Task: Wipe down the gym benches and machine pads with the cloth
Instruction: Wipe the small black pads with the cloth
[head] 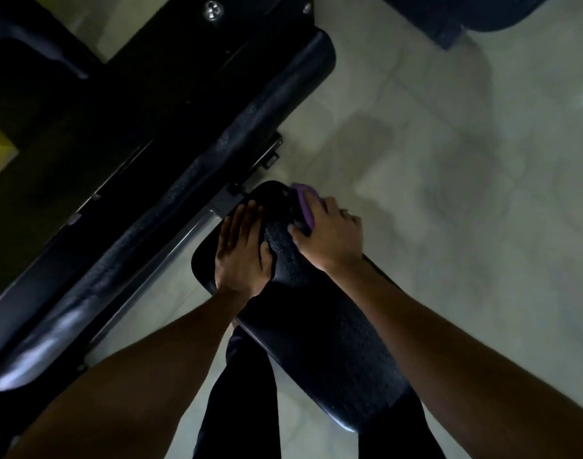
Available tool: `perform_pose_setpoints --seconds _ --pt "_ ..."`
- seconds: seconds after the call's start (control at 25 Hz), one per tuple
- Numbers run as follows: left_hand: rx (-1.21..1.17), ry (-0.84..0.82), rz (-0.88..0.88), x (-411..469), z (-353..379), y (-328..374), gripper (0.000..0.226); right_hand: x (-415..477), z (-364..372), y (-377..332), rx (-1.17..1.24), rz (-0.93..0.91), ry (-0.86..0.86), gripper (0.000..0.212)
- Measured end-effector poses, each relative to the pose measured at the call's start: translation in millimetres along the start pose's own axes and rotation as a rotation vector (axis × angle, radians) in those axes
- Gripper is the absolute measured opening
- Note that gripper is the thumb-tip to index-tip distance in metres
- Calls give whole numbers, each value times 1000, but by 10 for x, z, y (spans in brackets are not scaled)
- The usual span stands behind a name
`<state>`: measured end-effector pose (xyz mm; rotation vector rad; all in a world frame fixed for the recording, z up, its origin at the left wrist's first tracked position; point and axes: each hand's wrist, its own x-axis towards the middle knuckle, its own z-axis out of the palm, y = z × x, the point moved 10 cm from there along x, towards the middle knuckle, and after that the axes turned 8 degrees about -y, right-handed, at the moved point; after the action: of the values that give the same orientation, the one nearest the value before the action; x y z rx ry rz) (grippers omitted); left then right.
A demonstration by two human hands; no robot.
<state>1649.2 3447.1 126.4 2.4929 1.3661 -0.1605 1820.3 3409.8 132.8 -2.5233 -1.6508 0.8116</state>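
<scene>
Pale tiled floor (449,193) spreads right of the black seat pad (316,342). Left of the seat pad a long black cushion (197,180) runs along a dark machine frame (101,104), with a chrome rail (171,251) between. The left hand (242,253) lies flat on the seat pad, holding nothing. At the seat pad's far end the right hand (330,236) curls round the purple cloth (303,202), pressing it down

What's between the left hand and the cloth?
Head view: only bare black pad between the left hand and the purple cloth, held by the right hand.
</scene>
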Motion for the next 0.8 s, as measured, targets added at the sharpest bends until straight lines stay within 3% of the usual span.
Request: perform_pose_setpoints --seconds 0.12,0.24,0.4,0.52,0.64,0.8 --pt "-11 11 -3 -5 -41 19 61 306 38 -267 -9 5 -61 77" --pt "-43 -21 13 -6 -45 20 62 -52 -9 -35 -41 31 27 74" --pt "-8 -48 37 -15 -40 30 61 -869 48 639 14 247 124 74" --pt "-20 -54 60 -11 -38 23 60 -780 93 522 12 359 158 72" --pt "-24 -116 106 -22 10 0 61 -613 211 -102 52 285 141 69" --pt "25 -170 299 -70 -10 -113 61 -1243 488 -501 26 39 199 67"
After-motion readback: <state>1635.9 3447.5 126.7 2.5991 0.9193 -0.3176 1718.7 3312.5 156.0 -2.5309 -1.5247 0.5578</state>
